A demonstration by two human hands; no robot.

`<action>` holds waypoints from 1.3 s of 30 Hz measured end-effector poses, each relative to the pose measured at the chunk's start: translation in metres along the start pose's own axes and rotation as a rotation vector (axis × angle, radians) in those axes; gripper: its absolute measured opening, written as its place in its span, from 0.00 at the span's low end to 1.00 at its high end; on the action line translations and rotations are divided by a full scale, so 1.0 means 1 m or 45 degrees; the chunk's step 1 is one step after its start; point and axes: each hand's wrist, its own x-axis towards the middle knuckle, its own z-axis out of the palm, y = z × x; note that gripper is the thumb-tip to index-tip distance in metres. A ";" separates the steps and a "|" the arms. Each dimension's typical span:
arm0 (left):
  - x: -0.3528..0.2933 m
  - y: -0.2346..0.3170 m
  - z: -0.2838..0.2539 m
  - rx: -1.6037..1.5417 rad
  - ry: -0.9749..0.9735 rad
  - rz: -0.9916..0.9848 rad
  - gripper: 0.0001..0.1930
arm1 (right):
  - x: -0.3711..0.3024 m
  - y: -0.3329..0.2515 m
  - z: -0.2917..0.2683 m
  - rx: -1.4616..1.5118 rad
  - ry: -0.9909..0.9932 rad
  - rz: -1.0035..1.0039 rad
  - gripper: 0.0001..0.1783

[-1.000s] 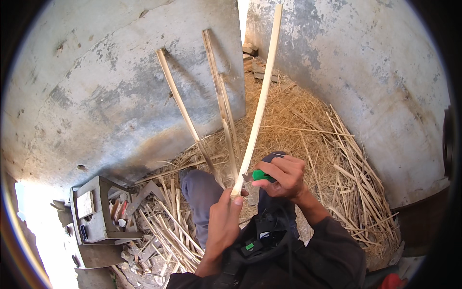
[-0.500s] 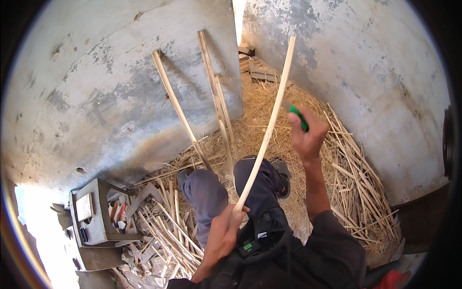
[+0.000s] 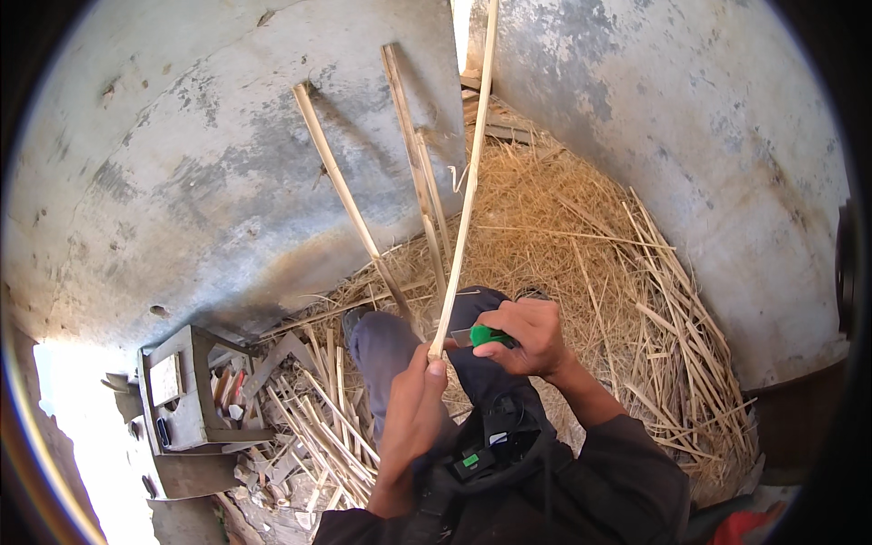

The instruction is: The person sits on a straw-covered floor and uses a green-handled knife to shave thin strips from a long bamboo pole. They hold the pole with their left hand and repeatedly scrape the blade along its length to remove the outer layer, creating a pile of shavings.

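A long pale wooden strip [image 3: 469, 195] rises from my lap, tilted away from me toward the wall corner. My left hand [image 3: 416, 400] is closed round its near end, with the thumb on top. A thin curled shaving stands off the strip partway up. In my right hand [image 3: 530, 338] I grip a knife [image 3: 489, 337] with a green handle. Its short flat blade points left and lies close beside the strip, just above my left hand; whether it touches the wood I cannot tell.
Several strips [image 3: 341, 186] lean against the left wall [image 3: 218, 163]. Straw-like shavings [image 3: 536, 209] cover the floor ahead. Thin sticks are piled at the right [image 3: 695, 363] and lower left [image 3: 318, 436]. A worn wooden box stool [image 3: 195, 391] holding small items stands at left.
My right hand has come down and left with the knife to the strip's near end. The strip has moved up and stands steeper, and a curled shaving now shows on it.
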 end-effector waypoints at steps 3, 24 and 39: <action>0.003 0.001 0.001 0.067 -0.056 -0.021 0.24 | -0.003 0.001 0.003 -0.034 0.017 -0.042 0.23; -0.007 0.015 0.001 0.349 -0.031 -0.036 0.17 | 0.010 -0.008 -0.006 -0.316 0.023 -0.118 0.21; -0.013 0.014 -0.007 0.334 -0.059 -0.115 0.17 | 0.023 -0.007 -0.005 -0.306 0.130 -0.062 0.17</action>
